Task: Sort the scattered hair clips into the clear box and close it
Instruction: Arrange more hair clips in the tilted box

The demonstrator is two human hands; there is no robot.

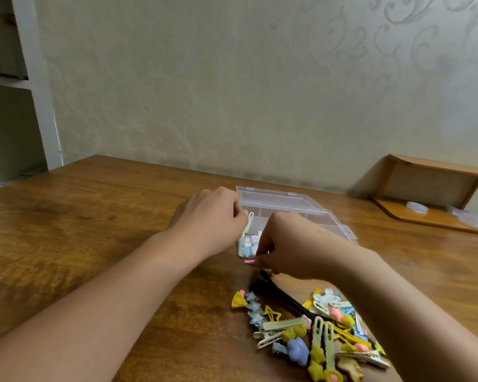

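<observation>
The left hand (214,216) is pinching a pale yellow clip (248,224) over the clear box (287,205), which is lying open on the tabletop (94,216). The right hand (284,246) is gripping a pink clip (249,261) just beside the box's near edge, with the clip pile (315,332) sitting nearer.

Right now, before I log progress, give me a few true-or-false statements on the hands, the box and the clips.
1. The clear box is open. True.
2. The left hand holds a black clip. False: it pinches a pale yellow-green clip over the box.
3. All clips are sorted. False: a pile of clips still lies on the table.
4. The right hand holds a pink clip near the box's front edge. True.
5. The box is empty. False: pastel clips fill a front compartment.
</observation>
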